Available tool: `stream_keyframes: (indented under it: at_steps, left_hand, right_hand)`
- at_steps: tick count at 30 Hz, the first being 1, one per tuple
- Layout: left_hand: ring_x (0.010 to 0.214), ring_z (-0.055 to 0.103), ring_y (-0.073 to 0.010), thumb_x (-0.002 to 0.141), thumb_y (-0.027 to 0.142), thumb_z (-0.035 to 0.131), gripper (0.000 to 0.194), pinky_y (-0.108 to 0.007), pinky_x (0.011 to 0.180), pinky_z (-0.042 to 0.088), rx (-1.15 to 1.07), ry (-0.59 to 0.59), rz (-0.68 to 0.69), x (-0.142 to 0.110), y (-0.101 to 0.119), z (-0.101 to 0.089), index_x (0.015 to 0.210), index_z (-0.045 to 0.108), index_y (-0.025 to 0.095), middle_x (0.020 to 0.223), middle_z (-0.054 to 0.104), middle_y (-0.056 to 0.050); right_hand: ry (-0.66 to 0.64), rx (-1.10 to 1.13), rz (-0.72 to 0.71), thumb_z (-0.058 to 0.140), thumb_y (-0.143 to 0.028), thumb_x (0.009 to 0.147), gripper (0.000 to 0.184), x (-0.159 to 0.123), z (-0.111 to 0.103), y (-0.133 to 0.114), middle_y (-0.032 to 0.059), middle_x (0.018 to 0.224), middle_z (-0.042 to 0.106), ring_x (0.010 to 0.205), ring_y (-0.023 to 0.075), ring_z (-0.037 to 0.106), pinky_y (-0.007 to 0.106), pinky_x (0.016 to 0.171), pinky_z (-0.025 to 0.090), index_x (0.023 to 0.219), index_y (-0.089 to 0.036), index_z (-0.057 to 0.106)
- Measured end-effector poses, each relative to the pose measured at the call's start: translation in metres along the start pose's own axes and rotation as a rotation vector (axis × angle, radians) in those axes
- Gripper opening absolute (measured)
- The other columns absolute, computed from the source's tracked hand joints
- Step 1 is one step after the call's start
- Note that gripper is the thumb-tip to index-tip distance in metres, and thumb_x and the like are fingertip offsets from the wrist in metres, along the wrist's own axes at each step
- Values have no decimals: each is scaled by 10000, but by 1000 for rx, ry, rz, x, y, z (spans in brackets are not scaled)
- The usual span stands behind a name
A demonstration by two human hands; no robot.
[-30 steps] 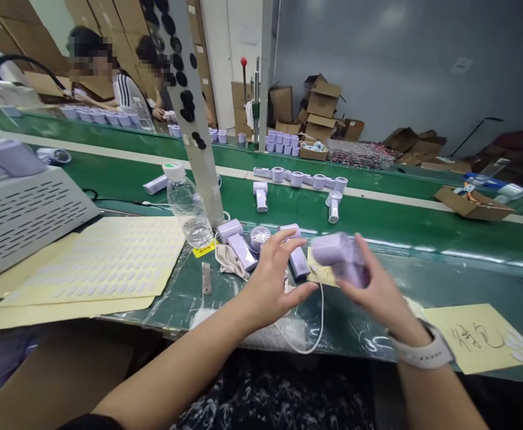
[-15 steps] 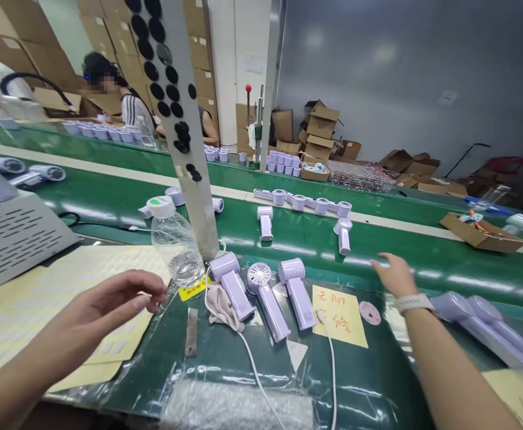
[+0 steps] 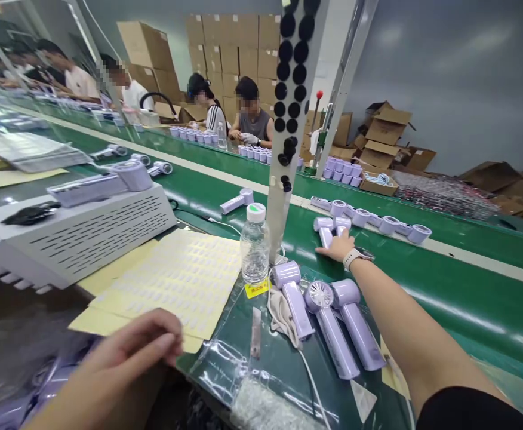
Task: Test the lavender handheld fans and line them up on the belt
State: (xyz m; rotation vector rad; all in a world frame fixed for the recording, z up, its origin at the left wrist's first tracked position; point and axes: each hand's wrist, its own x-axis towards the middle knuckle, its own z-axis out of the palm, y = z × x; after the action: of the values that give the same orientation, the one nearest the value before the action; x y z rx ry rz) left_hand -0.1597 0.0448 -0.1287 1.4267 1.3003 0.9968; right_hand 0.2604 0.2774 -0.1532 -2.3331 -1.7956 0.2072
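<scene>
My right hand reaches across to the green belt, its fingers closed over a lilac handheld fan. Touching or close beside that one lies a second lilac fan. My left hand, slightly blurred, hovers by the near corner of a yellow sheet of small white stickers. Its fingers are loosely bent, and I see nothing in them. Three more lilac fans rest on the bench: one on a cloth, one with its blades showing, one beside my right forearm.
A clear bottle stands by a metal post. A metal strip and white cable lie in front. On the left is a slotted grey box. Fan parts line the belt; co-workers sit beyond.
The view has swung left. My right hand has gone forward and left onto a fan, which now lies close beside the other belt fan. My left hand sits lower, nearer the bench's front edge.
</scene>
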Motion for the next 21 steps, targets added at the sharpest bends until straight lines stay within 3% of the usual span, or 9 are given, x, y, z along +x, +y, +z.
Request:
stream_keyframes:
  at_steps: [5,9,12,13,15,16,17,19,21]
  left_hand:
    - [726,626,-177,884,538,690,323,-279,691,520,-254,-264,-17,3,11,86,841,712,218,779,683,-30]
    - [811,687,-196,934,526,644,334,-322,790,556,-463,-452,17,18,22,139,934,749,209,869,743,-68]
    - [1127,692,-244,836,603,738,507,-370,1003,535,-822,-419,0,29,34,187,1189,706,241,1197,747,-102]
    - [1189,672,-260,796,639,757,579,-380,1033,525,-935,-384,-15,31,37,203,1205,694,234,1235,737,-108]
    - [1171,684,-286,727,690,785,628,-395,1008,549,-1067,-312,-74,31,39,228,1117,708,204,1139,766,-108]
    - [1113,708,-295,704,703,791,622,-399,958,576,-1079,-308,-123,30,38,237,1047,718,190,1046,783,-103]
    - [1051,728,-298,689,708,798,610,-397,902,598,-1066,-327,-174,28,36,242,985,722,180,967,789,-95]
    - [934,751,-285,657,710,814,595,-364,793,619,-1016,-384,-242,23,31,243,891,729,169,877,787,-83]
    - [853,755,-267,621,719,825,607,-333,724,617,-983,-406,-247,18,27,237,850,743,162,868,788,-81]
  right_hand:
    - [21,53,-64,692,-333,978,329,-43,-37,16,116,1348,633,1195,287,634,511,1004,537,1255,-159,656]
    - [97,138,-175,672,-350,935,272,-131,-60,28,165,1432,591,1346,346,539,470,1127,451,1062,-122,751]
    - [163,212,-288,721,-438,843,496,-222,-52,23,148,1609,425,1460,361,421,479,1216,361,1252,-159,714]
    - [227,282,-384,745,-424,814,553,-251,-48,21,171,1626,399,1479,397,382,541,1233,314,1289,-144,701]
    - [267,364,-500,771,-452,797,679,-296,-43,22,199,1640,380,1518,441,298,625,1223,284,1379,-122,648]
    - [223,413,-548,768,-470,805,675,-310,-44,26,201,1612,430,1516,447,303,642,1203,303,1378,-131,652]
    - [139,465,-568,742,-488,831,591,-318,-46,32,188,1536,535,1485,437,371,631,1170,359,1320,-159,693]
    - [8,547,-449,611,-488,928,331,-318,-53,52,137,1164,765,1247,373,626,542,1035,501,1017,-220,782]
    - [35,545,-175,485,-413,992,384,-299,-56,74,94,774,735,913,304,710,462,875,551,727,-229,693]
